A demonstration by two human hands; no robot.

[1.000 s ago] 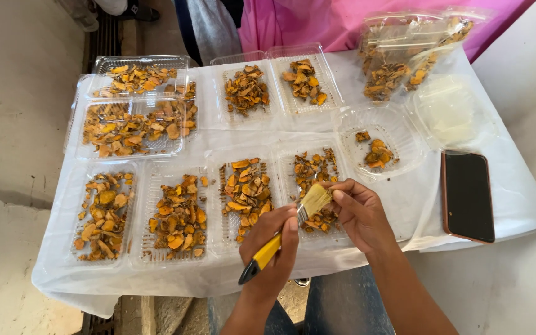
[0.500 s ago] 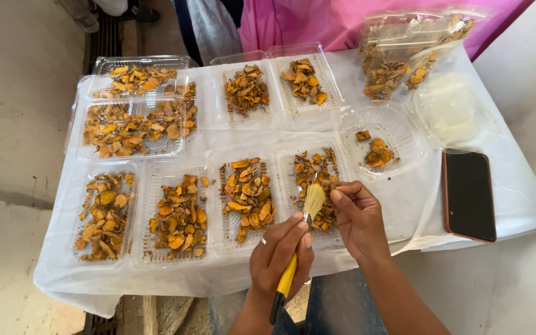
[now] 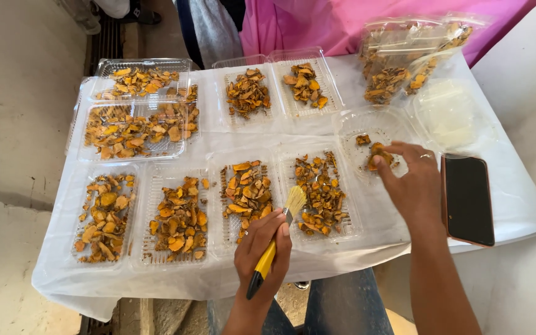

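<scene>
Head cam: right hand (image 3: 412, 180) has left the brush (image 3: 277, 239), now pinching orange pieces (image 3: 379, 154) in the round dish (image 3: 350, 127) beside the phone (image 3: 468, 200), while the left hand (image 3: 262, 251) grips the brush alone.

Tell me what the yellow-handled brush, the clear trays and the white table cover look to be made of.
Yellow-handled brush in the left hand: handle looks like glossy yellow plastic with a black tip; bristles pale, soft, fibre unclear.
Clear trays: thin transparent plastic, judging by the ribbed bases and glare.
White table cover: thin sheet, plastic or cloth, that wrinkles and drapes over the edge.
</scene>
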